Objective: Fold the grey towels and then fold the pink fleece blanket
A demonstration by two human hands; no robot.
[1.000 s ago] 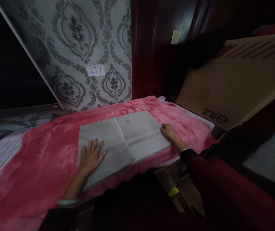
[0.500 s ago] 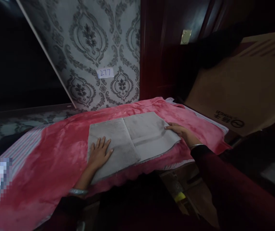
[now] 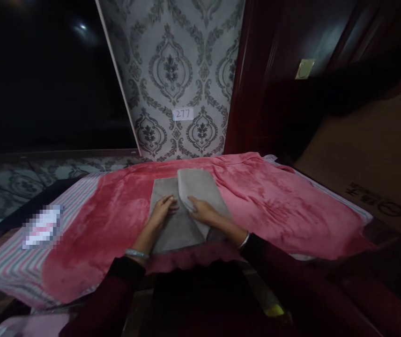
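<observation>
A grey cloth [image 3: 204, 180] lies on a pink plush blanket [image 3: 112, 220], its right part folded over toward the left. My right hand [image 3: 203, 211] pinches the edge of the folded flap, thumb on top, and holds it slightly raised over the middle of the cloth. On the cloth's left part rests my left hand [image 3: 163, 210], its fingers lightly bent and touching the fabric, gripping nothing that I can see. Each wrist wears a bracelet.
A striped cloth [image 3: 77, 201] shows under the blanket at the left, with a blurred white packet [image 3: 44, 227] on it. A dark screen [image 3: 53, 84] stands at the back left. A cardboard box [image 3: 372, 154] is at the right. The wall bears a paper label [image 3: 182, 113].
My right hand has carried the cloth's right edge leftward, folding that part over. My left hand has drawn its fingers in and shifted toward the middle of the cloth. The view has turned left.
</observation>
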